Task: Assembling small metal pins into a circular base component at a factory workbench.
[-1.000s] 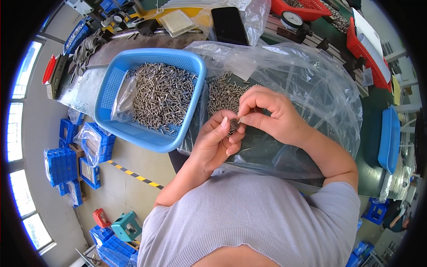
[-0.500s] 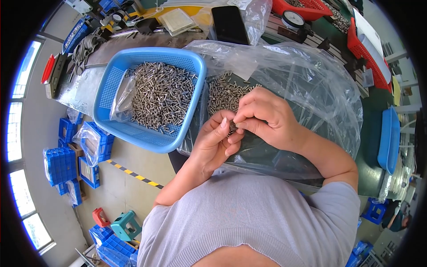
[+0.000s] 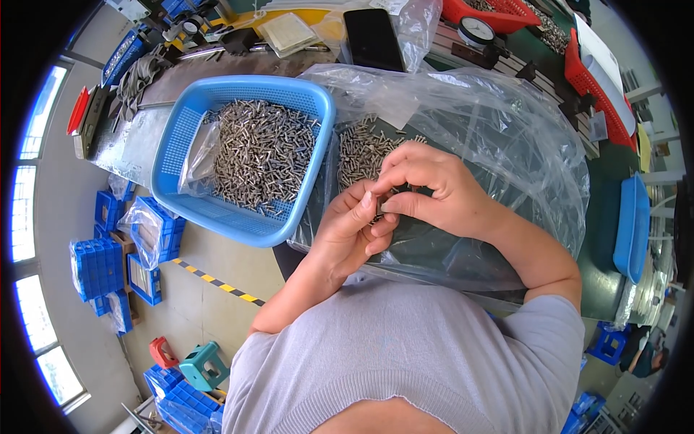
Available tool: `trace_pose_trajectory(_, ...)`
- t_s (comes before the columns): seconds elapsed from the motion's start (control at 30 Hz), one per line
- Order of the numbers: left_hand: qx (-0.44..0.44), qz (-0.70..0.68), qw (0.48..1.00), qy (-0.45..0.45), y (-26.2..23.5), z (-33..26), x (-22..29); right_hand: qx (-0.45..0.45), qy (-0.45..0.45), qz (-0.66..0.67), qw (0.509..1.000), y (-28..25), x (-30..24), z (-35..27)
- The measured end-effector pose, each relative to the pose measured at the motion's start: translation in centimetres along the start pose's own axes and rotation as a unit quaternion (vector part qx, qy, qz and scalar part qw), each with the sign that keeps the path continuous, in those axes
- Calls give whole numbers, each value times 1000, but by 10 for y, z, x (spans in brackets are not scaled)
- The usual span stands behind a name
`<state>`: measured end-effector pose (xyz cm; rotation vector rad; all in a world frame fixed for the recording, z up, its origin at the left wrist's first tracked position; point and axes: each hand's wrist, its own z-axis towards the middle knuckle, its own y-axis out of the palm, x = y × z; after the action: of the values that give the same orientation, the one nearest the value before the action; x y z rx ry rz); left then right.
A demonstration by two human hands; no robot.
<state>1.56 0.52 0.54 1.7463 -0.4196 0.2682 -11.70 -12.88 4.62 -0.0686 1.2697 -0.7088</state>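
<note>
Left hand (image 3: 347, 226): your thumb and fingers are closed on a small dark piece (image 3: 379, 206), and the palm is turned partly upward.
Right hand (image 3: 444, 197): its thumb and bent forefinger come to the same piece; whether they pinch it or only touch it, I cannot tell.
Both hands: you keep them together, the fingertips meeting in front of your chest.
Small dark piece: it is between your fingertips, mostly hidden by them, so its shape is not clear.
Loose metal pins (image 3: 361, 155): they lie in a heap just beyond your hands, and your right hand covers a part of it.
Clear plastic sheet (image 3: 524, 123): it is spread, wrinkled, beneath your hands and to the right of them, over the green bench (image 3: 601, 253).
Blue basket (image 3: 253, 82): it stands to the left of your hands, with many pins (image 3: 264, 148) and a clear bag (image 3: 199, 163) inside.
Black phone (image 3: 373, 40): it lies farther beyond your hands, past the heap.
Blue tray (image 3: 632, 228): it is well apart, to the right of your hands.
</note>
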Motion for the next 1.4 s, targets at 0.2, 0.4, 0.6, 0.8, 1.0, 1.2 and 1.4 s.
trace_pose_trajectory(0.2, -7, 22, 1000, -9, -1, 0, -2, 1, 14, 4, 1000, 0, -3, 2)
trace_pose_trajectory(0.4, 8, 20, 1000, 22, -4, 1, -5, 26, 14, -6, 1000, -1, -2, 1)
trace_pose_trajectory(0.6, -76, -116, 989, 55, -17, 0, -5, 0, 30, -76, 997, -9, 7, -2)
trace_pose_trajectory(0.8, -93, -104, 989, 53, -15, 2, -4, -43, -76, -293, 952, 3, 20, -6)
trace_pose_trajectory(1.0, -74, -68, 994, 43, -11, 2, -3, -28, -76, -257, 963, 0, 26, -5)
trace_pose_trajectory(1.2, -59, -48, 997, 33, -10, 0, -2, -15, 153, 52, 987, -18, 0, 1)
trace_pose_trajectory(1.4, -21, -7, 1000, 17, -3, 0, -1, -3, 147, 178, 973, -3, -2, 0)
